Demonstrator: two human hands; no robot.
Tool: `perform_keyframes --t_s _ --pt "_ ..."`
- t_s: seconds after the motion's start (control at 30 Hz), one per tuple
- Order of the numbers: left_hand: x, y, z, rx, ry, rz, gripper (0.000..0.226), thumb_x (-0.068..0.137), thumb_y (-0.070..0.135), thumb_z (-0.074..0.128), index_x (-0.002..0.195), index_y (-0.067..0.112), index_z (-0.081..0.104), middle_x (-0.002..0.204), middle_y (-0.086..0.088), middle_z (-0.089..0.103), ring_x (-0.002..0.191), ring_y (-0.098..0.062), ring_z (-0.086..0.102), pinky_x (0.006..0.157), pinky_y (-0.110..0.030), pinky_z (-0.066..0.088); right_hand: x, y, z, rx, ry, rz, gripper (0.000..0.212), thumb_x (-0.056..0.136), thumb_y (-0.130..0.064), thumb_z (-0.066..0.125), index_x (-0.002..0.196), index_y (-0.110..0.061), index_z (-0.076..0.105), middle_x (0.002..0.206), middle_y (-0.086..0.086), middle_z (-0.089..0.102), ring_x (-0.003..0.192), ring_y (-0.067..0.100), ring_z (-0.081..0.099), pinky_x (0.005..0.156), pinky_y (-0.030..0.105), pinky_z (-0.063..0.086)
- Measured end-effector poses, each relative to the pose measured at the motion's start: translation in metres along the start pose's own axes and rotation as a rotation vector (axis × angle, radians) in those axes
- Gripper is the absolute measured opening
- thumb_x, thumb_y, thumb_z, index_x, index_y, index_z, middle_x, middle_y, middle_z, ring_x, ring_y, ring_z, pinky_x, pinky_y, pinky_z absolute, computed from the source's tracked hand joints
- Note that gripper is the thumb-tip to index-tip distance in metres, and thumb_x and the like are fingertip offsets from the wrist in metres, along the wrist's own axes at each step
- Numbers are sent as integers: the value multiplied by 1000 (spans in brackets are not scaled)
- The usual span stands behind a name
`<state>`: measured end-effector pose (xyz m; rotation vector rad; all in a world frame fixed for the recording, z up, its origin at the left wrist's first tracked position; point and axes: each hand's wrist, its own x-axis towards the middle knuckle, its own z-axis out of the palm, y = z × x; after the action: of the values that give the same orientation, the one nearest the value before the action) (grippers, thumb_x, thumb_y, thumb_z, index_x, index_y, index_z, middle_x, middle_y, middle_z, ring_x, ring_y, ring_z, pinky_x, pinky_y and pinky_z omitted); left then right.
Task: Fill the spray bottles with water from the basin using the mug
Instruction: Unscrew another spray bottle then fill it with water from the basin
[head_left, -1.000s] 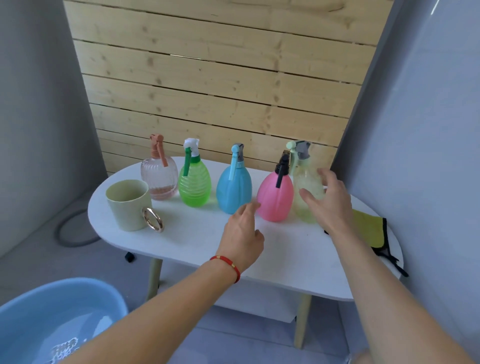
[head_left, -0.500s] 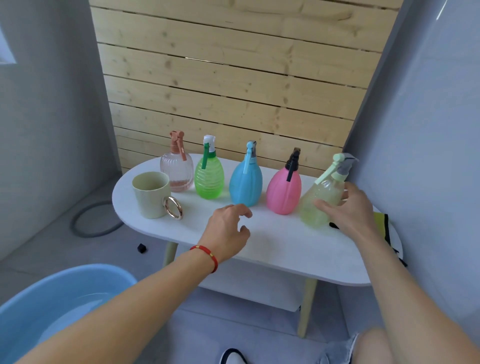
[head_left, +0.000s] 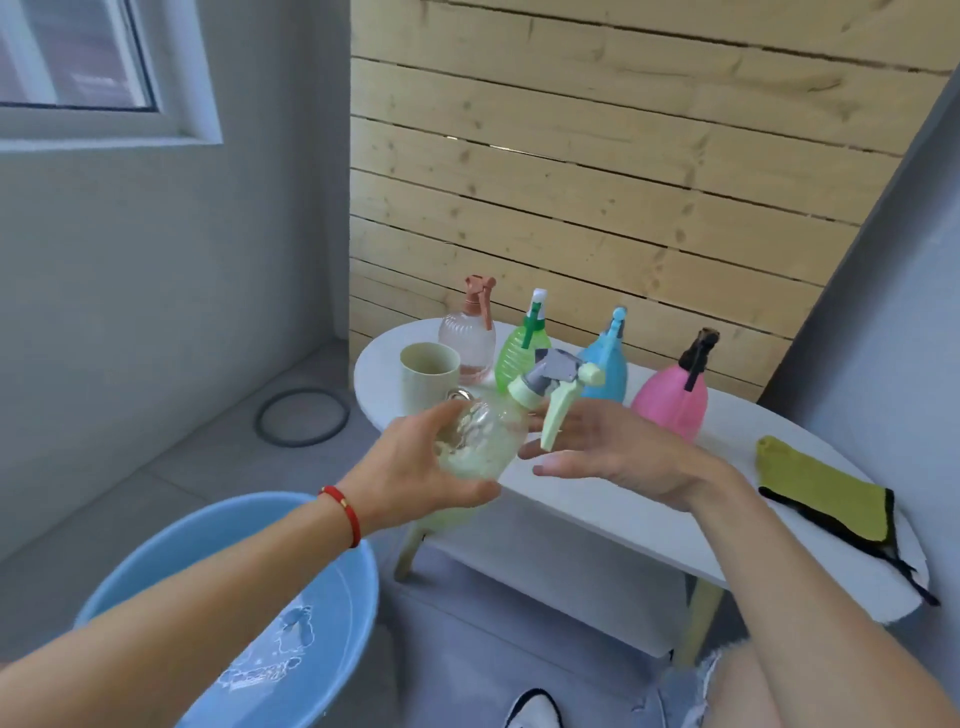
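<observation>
Left hand (head_left: 415, 467) is gripping the pale yellow-green spray bottle (head_left: 480, 441) round its clear belly, fingers curled over the far side and thumb under, holding it tilted with the trigger head (head_left: 553, 384) leaning up and right. Right hand (head_left: 618, 457) is hovering just beside it, palm up, fingers straight and relaxed, holding nothing; the trigger lever is hanging down close to its fingers (head_left: 545, 447), though contact can't be told. Likely reason for the hold: body steadied in one hand so the other can twist the head off before filling. Bottle is sitting in the air over the near edge of the white oval table (head_left: 597, 509), not resting on it. Behind it, the beige mug (head_left: 428, 379) is standing upright near the table's left end, still unused. The peach-capped clear bottle (head_left: 467, 338), green bottle (head_left: 519, 348), blue bottle (head_left: 608, 364) and pink bottle (head_left: 672, 400) are lining the back edge against the wood-slat wall (head_left: 623, 182), capped and apart. Yellow cloth (head_left: 826, 493) is lying at the right end, partly overhanging the edge. Blue basin (head_left: 332, 571) with water is sitting on the floor at lower left, below the left forearm, rim near the table leg. Open room is lying between the basin and table front; grey walls are closing both sides.
</observation>
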<state>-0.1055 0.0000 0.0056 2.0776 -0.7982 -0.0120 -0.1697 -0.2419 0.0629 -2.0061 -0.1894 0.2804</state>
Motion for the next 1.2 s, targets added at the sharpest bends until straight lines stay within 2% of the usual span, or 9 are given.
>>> perform_keyframes --t_s 0.13,0.23,0.37,0.6,0.73,0.83,0.93,1.03,1.2 --pt "-40 -56 -73 419 103 -68 80 60 54 74 134 28 59 115 8 67 101 -17 63 89 -32 52 62 -16 19 396 -10 85 37 106 -25 51 127 4 63 118 40 63 107 48 69 102 62 51" --pt "-60 -90 -110 741 120 -94 79 59 51 72 133 26 58 112 1 67 97 -28 63 81 -39 52 123 -32 77 265 -219 128 59 101 -52 51 120 2 65 112 29 71 103 43 70 87 47 56" --pt "-87 -116 -143 1005 145 -191 77 58 49 79 129 26 57 108 2 65 93 -28 61 79 -41 49 185 -44 150 8 -290 79 36 99 -38 66 98 -3 69 96 20 77 77 24 71 70 37 60" --pt "-136 -150 -163 694 99 -503 79 57 48 77 131 28 59 106 2 68 97 -27 64 83 -39 53 226 -42 220 -249 -293 -209 28 85 9 62 104 -12 65 83 1 60 63 2 57 49 15 44" --pt "-148 -163 -170 612 158 -521 77 56 49 76 129 30 60 103 5 67 94 -23 64 82 -34 53 239 -48 228 -258 -416 -256 41 82 -1 63 115 -25 57 102 5 64 80 11 60 71 32 55" --pt "-143 -172 -170 657 110 -489 80 54 57 69 130 35 56 106 6 66 97 -23 63 83 -37 54 235 -44 231 -247 -387 -195 29 95 -39 69 119 -24 60 96 4 72 83 4 72 79 32 59" --pt "-133 -175 -166 660 76 -454 80 53 57 69 129 33 55 106 4 67 97 -25 63 83 -41 54 235 -36 228 -329 -299 -262 24 93 -35 71 113 -25 65 97 3 72 79 8 73 82 41 62" --pt "-127 -176 -166 643 82 -438 80 53 55 71 129 32 57 105 5 66 97 -25 63 84 -40 54 234 -33 218 -385 -344 -217 57 88 -40 77 136 -33 48 112 -6 62 91 3 62 88 29 53" --pt "-119 -178 -160 672 23 -371 84 53 57 72 131 31 57 108 4 66 99 -25 62 82 -41 54 222 -23 209 -410 -314 -202 32 95 -38 69 123 -27 58 94 -4 73 78 -2 65 77 21 47"
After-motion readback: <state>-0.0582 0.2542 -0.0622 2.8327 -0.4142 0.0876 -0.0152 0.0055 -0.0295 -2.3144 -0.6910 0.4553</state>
